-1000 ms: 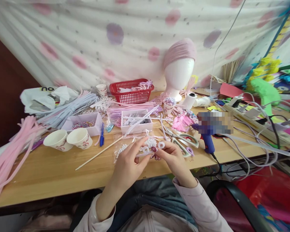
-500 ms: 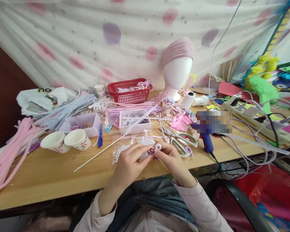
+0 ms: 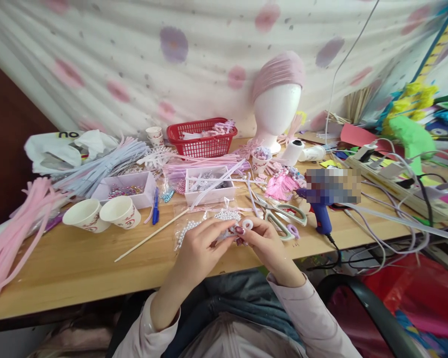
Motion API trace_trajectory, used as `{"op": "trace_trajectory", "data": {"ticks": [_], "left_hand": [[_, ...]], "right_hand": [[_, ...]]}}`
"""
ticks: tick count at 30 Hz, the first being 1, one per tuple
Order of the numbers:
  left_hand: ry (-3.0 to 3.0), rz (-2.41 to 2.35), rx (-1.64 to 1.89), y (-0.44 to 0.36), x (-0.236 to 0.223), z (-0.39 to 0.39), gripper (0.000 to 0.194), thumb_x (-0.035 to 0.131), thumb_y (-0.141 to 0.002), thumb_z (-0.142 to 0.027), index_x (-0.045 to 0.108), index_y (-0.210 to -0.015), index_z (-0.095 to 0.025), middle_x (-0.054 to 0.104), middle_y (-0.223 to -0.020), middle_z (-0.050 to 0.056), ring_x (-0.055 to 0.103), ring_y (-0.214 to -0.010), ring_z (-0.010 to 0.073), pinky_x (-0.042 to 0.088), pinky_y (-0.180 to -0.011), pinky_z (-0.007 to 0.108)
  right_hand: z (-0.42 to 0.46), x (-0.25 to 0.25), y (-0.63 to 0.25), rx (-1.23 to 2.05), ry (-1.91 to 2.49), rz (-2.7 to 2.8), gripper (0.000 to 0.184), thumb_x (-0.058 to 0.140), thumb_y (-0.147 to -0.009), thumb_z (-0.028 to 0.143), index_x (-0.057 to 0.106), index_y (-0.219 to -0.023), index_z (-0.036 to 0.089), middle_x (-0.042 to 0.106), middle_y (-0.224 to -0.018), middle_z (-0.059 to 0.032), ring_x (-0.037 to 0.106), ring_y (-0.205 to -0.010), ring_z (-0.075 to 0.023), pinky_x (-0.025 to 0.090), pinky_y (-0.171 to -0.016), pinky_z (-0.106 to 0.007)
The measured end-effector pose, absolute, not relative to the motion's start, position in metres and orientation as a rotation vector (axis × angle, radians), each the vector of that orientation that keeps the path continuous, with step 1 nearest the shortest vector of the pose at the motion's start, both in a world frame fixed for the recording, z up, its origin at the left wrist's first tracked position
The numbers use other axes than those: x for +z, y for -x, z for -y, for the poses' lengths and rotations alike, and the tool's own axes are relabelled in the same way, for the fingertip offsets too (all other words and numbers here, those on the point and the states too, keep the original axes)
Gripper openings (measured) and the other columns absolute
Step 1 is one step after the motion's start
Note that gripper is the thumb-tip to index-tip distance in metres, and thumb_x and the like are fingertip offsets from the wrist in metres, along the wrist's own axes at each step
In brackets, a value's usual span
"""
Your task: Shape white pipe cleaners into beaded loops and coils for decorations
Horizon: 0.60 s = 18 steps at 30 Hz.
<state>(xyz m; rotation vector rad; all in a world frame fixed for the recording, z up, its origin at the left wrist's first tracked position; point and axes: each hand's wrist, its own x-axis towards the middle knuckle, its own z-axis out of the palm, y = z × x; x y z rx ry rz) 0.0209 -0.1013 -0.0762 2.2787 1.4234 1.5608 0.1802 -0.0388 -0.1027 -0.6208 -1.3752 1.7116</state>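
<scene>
My left hand and my right hand meet above the table's front edge, fingers pinched together. Between them is a pale pipe cleaner, its end curled into a small ring that shows above my right fingertips. The rest of it is mostly covered by my fingers. Just beyond my hands lie clear bags of white pearl beads. Scissors with pale green handles lie right of them, near a small purple curled ring.
A blue glue gun and a power strip with cables are on the right. Paper cups, a blue pen and a wooden stick lie left. Behind stand a red basket and a foam head.
The camera view has shifted slightly. Both hands keep their pinch on the pale pipe cleaner, and its ring shows a little more openly above my right fingers.
</scene>
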Motion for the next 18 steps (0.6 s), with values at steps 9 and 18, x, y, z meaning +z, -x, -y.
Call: {"op": "trace_trajectory", "data": {"ticks": [9,18], "left_hand": [[-2.154,-1.541,1.485,-0.022,-0.077,0.099,0.023,0.066,-0.085,-0.011,0.068,-0.107,-0.017,0.072,-0.096,0.007,0.068,-0.093,0.0191,0.056,-0.081,0.03],[-1.937,-1.655,1.258,0.0,-0.082,0.109,0.014,0.057,-0.09,-0.016,0.07,-0.096,-0.018,0.074,-0.095,0.006,0.07,-0.088,0.0203,0.055,-0.076,0.03]], "right_hand": [[0.043,-0.102,-0.176,1.693,0.577,1.422,0.025,0.076,-0.08,0.043,0.069,-0.075,0.019,0.058,-0.067,0.0007,0.05,-0.061,-0.0128,0.041,-0.06,-0.025],[0.039,-0.103,-0.177,1.427,0.781,1.448,0.03,0.071,-0.084,0.042,0.065,-0.067,0.018,0.057,-0.062,0.0006,0.048,-0.062,-0.0131,0.037,-0.061,-0.026]]}}
